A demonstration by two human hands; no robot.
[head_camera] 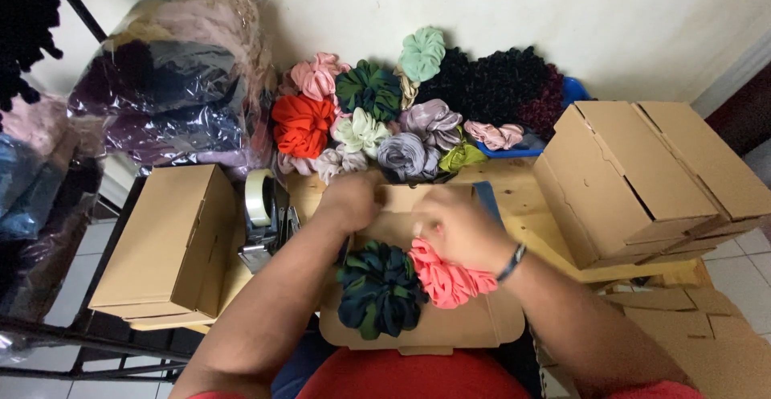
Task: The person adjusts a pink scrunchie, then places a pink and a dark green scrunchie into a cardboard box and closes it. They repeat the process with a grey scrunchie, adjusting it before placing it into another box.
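Working both hands over open cardboard mailer box (418, 327): left hand (351, 200) and right hand (451, 226) pressing its far flap, grip unclear. Dark green scrunchie (381, 289) and coral scrunchie (444, 277) lying inside, risking slipping out.

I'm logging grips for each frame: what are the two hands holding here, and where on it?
Both the left hand and right hand touch the far flap of the open cardboard box; whether either has a closed grip cannot be told.
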